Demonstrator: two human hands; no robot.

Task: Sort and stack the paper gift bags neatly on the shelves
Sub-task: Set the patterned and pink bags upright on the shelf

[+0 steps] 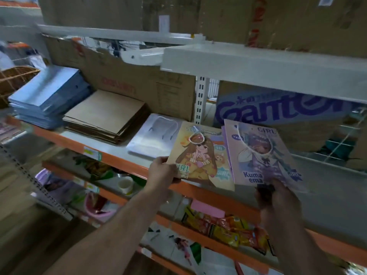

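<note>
Head view | step, I judge: sorting 2 designs | left hand (161,171) grips yellow bag (200,157) | right hand (278,197) pinches purple bags (258,155) | next: square both onto shelf (117,150)

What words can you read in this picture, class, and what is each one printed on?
"GIRL" and "Kuma ema": on the purple gift bag.
"GIRL": on the yellow gift bag.
"Ganten": on the large carton behind the bags.
Too blurred to read: the red print on the brown carton and the shelf-edge label.
</note>
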